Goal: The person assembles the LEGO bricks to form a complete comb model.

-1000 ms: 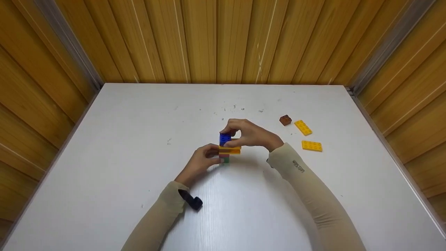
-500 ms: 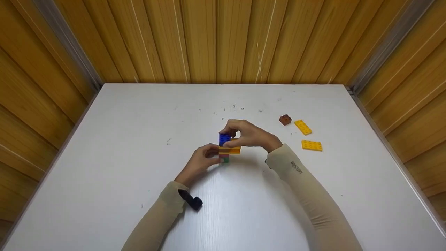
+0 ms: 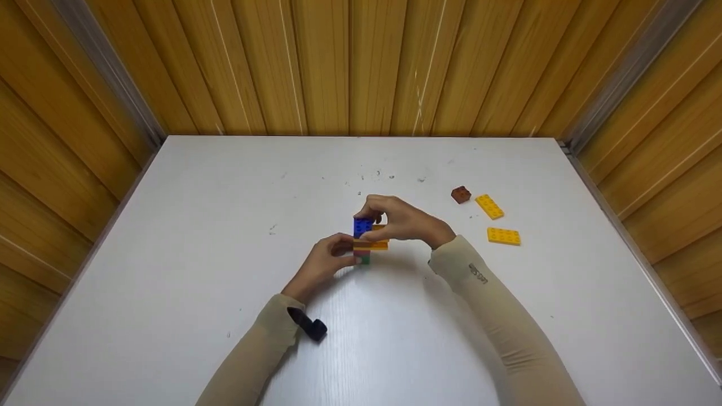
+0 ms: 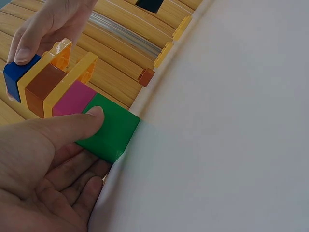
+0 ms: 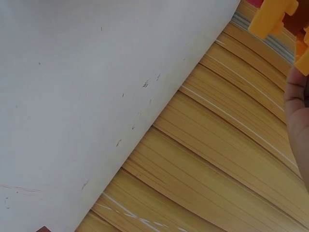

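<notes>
A tower of toy building bricks stands on the table between my hands. In the left wrist view its layers run from a green brick point(image 4: 118, 128) at the bottom through a magenta brick point(image 4: 75, 98), a yellow plate point(image 4: 88, 66) and a brown brick point(image 4: 44, 91) to another yellow plate point(image 4: 36, 70). A blue brick point(image 4: 17, 75) tops it. My left hand point(image 3: 320, 264) grips the base, thumb on the green brick. At the top, my right hand point(image 3: 403, 220) pinches the blue brick between thumb and fingers. Both yellow plates jut out to the right.
Off to the right lie a loose brown brick point(image 3: 461, 194) and two yellow plates, one angled point(image 3: 489, 207) and one nearer point(image 3: 503, 236). Wood-patterned panels point(image 3: 361, 67) enclose the white table point(image 3: 225, 197) at the back and sides.
Both hands keep their hold on the tower, and the bricks stay in place. Only the right forearm has shifted very slightly.
</notes>
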